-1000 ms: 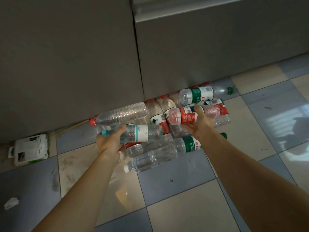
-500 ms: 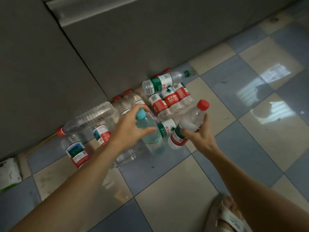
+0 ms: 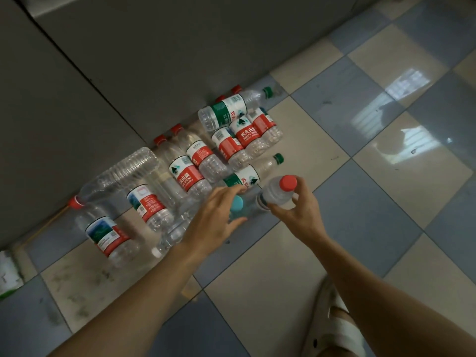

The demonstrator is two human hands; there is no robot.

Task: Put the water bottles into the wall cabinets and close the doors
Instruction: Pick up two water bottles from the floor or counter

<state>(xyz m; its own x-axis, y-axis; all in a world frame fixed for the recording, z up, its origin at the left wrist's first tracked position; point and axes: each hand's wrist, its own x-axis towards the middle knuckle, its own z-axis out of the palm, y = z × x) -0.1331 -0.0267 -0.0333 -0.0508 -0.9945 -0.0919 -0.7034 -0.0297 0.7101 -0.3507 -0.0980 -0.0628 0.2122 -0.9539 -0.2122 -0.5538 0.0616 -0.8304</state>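
Home kitchen (seemingly): checkered tile floor (image 3: 270, 266), grey cabinets (image 3: 154, 47).

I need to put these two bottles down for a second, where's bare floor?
Bare tiles lie between your forearms, and more to the right of the right hand, toward the window glare. It is crowded ahead: the bottle pile lines the grey wall.
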